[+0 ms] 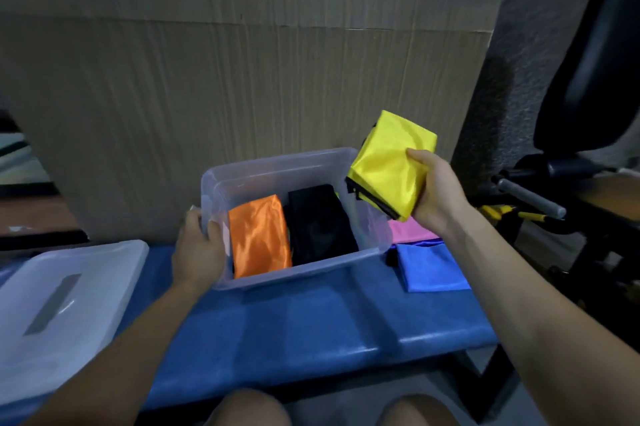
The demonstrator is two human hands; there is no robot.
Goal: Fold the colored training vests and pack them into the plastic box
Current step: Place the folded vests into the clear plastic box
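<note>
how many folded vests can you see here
5: the shiny orange vest and the black vest lie inside the clear plastic box; the right hand holds the yellow vest; the pink vest and the blue vest lie beside it. Others may be hidden.

two folded vests (291, 235) in box (277, 162), lid (65, 297) left, more vests (429, 266) right

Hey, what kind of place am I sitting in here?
Probably a gym or sports storeroom, though I can't be sure. You're at a blue padded bench, exercise equipment with a grey handle stands on the right, and a large cardboard sheet leans behind the plastic box.
</note>
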